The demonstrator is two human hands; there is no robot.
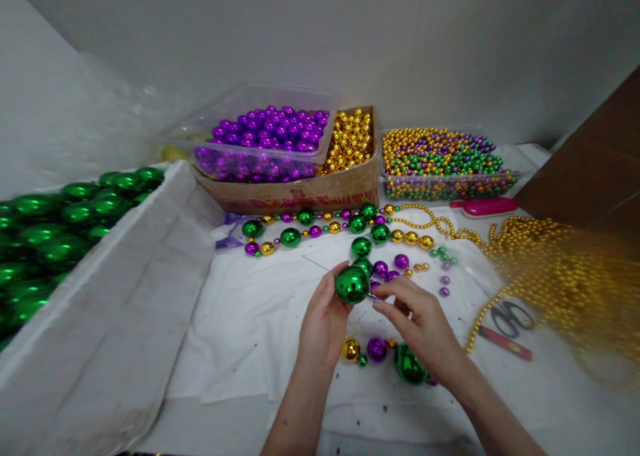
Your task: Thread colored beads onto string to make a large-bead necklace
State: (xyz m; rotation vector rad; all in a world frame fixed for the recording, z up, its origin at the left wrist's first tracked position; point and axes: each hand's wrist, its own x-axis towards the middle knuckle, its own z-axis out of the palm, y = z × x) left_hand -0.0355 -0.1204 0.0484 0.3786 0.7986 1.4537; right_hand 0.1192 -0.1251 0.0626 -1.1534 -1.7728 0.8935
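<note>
My left hand (323,319) pinches a large shiny green bead (352,284) between thumb and fingers above the white cloth (250,323). My right hand (417,323) is closed beside it, its fingertips pinched at the bead's right side on something too small to make out. A strand of green, purple and gold beads (320,226) lies across the cloth behind my hands. Under my wrists lie a gold bead (351,349), a purple bead (377,349) and another large green bead (409,366). A thin needle or wire (315,263) lies on the cloth near my left thumb.
A white box of large green beads (60,223) stands at the left. Behind are a tub of purple beads (270,136), a cardboard box of gold beads (350,139) and a tub of mixed small beads (440,159). Gold bead strings (560,269), scissors (510,317) and a pink tool (487,207) lie at the right.
</note>
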